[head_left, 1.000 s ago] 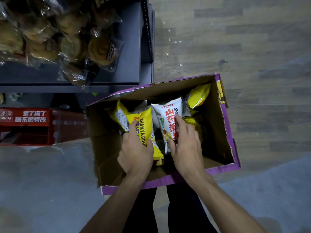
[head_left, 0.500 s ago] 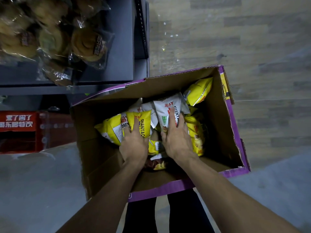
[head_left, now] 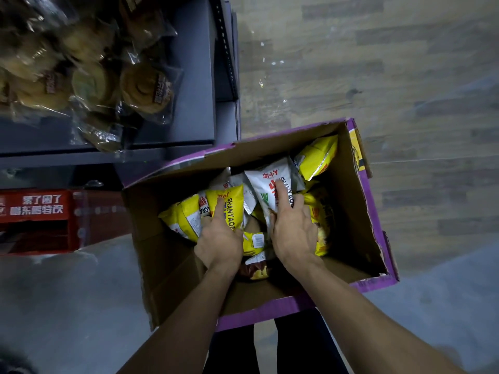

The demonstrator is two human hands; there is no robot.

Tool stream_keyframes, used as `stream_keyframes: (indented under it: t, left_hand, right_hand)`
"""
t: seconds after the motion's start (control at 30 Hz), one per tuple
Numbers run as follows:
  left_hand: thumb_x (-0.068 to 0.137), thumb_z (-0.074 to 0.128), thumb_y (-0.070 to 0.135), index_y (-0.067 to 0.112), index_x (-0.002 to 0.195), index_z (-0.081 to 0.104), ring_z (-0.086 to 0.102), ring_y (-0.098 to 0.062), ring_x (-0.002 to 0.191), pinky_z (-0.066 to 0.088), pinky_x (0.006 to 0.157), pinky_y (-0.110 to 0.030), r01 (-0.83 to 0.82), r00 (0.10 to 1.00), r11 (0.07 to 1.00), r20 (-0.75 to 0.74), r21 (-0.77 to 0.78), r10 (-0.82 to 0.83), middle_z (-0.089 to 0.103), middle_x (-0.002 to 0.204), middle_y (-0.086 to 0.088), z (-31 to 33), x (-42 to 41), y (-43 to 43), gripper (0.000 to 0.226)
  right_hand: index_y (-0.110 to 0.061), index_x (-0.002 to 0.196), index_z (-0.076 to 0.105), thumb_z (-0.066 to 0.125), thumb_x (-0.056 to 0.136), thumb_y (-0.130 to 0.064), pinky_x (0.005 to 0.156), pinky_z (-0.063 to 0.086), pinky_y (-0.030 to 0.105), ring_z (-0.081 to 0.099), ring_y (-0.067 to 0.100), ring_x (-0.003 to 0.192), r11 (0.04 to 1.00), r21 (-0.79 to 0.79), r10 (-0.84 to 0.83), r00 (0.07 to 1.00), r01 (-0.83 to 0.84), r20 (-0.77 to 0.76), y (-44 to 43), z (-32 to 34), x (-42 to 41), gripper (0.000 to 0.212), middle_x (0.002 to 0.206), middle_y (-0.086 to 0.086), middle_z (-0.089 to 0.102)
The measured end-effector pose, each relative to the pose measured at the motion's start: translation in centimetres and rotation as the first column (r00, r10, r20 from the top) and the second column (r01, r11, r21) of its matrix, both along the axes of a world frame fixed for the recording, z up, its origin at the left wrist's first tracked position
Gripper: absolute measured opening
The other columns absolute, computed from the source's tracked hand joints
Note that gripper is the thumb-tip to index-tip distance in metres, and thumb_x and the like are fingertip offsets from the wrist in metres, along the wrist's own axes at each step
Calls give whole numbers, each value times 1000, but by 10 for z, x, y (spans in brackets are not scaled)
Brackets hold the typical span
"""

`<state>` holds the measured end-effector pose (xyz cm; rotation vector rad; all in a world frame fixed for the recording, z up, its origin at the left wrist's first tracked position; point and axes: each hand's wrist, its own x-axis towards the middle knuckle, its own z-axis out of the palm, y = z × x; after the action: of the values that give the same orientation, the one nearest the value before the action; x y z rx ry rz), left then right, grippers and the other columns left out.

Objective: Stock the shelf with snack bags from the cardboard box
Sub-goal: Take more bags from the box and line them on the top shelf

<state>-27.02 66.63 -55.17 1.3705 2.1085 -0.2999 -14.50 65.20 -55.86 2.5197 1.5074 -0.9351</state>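
Snack bags in box, both hands on them

Snack bags lie jumbled in the open cardboard box [head_left: 359,211], which sits on the floor [head_left: 405,76] just beside the shelf [head_left: 194,76].

Left hand [head_left: 220,240]: reaches into the box, fingers curled around a yellow bag [head_left: 229,203], index finger lying up its printed face. Grip closed on that bag.

Right hand [head_left: 294,233]: reaches in beside the left, fingers spread over a white bag [head_left: 272,182], index finger pointing up its front, thumb at the bag's left edge. Holding that bag, fingers not fully curled.

The two held bags stand roughly upright, side by side, touching or nearly so. More yellow bags around them: one to the left [head_left: 183,220], one below between the hands [head_left: 253,241], one tilted in the far right corner [head_left: 318,157], another under the right hand's outer edge [head_left: 321,222].

Box outer faces are purple; inner walls plain brown, near part of the bottom bare.

Shelf holds wrapped buns [head_left: 145,87] in clear packets, piled to the left. Below it, a red carton [head_left: 37,209] with white characters.
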Motion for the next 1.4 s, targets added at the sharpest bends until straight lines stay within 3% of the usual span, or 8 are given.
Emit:
stream_keyframes:
  t: [0.1,0.4,0.8,1.1,1.33,1.4]
  left_hand:
    - [86,68,43,45,150,21,58,-27,112,48,78,-37,10,1000,1000,4,14,-10,49,134,-1,31,5,-2,80]
    - [85,64,43,40,151,22,60,-28,108,49,79,-38,-61,997,987,47,148,55,53,130,-2,148,0,-27,78]
    - [88,64,38,42,151,24,61,-25,94,47,73,-38,-153,982,925,156,347,104,54,103,1,255,-45,-53,75]
    - [86,65,38,34,149,31,62,-30,97,50,71,-41,-164,978,851,194,500,74,58,112,-6,293,-171,-70,71]
    - [85,70,36,37,150,28,59,-16,81,48,60,-32,-220,971,720,223,659,92,54,99,3,347,-282,-69,77]
    - [85,70,36,37,150,29,52,-10,75,39,57,-25,-229,971,659,217,716,102,51,96,5,372,-306,-63,77]
  right_hand:
    - [-42,153,9,52,99,-32,70,37,35,48,26,114,1000,9,10,1000,-10,20,0,29,-1,69,128,4,41]
    - [-40,154,10,55,96,-37,75,46,38,47,25,117,998,50,36,999,-35,-17,-12,148,-6,73,130,4,42]
    - [-39,151,20,60,91,-33,71,52,47,52,28,105,961,272,67,997,-52,-44,-39,267,-50,73,117,4,46]
    - [-34,151,27,60,92,-32,63,47,40,55,29,96,917,392,81,997,-79,10,-62,305,-171,68,111,8,49]
    - [-36,151,25,56,94,-38,65,48,44,56,32,98,797,591,143,990,-122,11,-42,361,-279,65,116,7,50]
    - [-39,150,23,56,94,-39,66,50,43,56,29,100,739,663,154,988,-116,1,-33,386,-300,65,117,4,50]
